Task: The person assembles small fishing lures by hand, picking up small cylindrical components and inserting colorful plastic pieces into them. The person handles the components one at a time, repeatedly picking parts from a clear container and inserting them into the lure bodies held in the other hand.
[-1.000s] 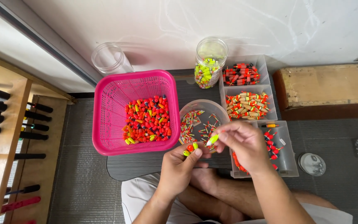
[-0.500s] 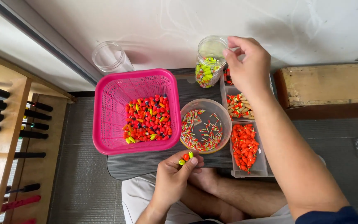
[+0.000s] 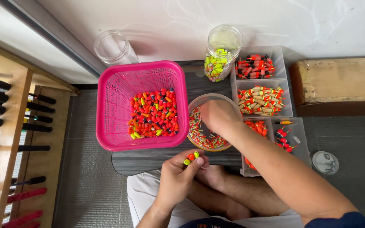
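Observation:
My left hand [image 3: 181, 173] sits near my lap and pinches a few small orange and yellow floats [image 3: 191, 156] at its fingertips. My right hand [image 3: 217, 116] reaches down into a round clear bowl [image 3: 195, 105] of small striped floats; its fingers are hidden behind the back of the hand. A pink plastic basket [image 3: 115, 109] to the left holds a heap of red, orange and yellow floats [image 3: 153, 114]. A clear jar [image 3: 221, 52] with yellow-green floats stands behind the bowl.
Clear compartment trays [image 3: 284, 55] of sorted floats lie at the right, on a dark board [image 3: 148, 158]. An empty clear jar [image 3: 111, 47] stands at the back left. A wooden rack [image 3: 5, 139] with dark-handled rods is on the left, a wooden box [image 3: 339, 80] at the right.
My right hand came back from the jar at the rear and went down into the round bowl. My left hand stayed near my lap, still holding floats.

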